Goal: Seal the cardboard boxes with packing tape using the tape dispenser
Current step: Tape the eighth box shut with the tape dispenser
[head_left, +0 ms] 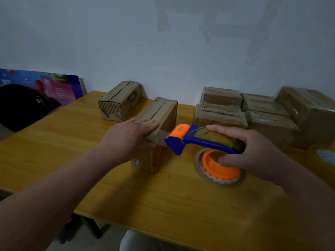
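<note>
A long cardboard box (164,113) lies in the middle of the yellow table (72,142). My left hand (130,136) presses flat on the near end of its top, fingers straight. My right hand (253,151) grips the blue and orange tape dispenser (197,140), which holds a roll of clear tape. The dispenser's orange and blue head touches the near right corner of the box, where a strip of tape runs onto the cardboard. A second box (119,101) with an open top seam stands behind and to the left.
Several taped boxes (253,113) are stacked at the back right against the wall. A spare tape roll (324,156) sits at the right edge. A colourful board (54,87) and a dark object lean at the far left.
</note>
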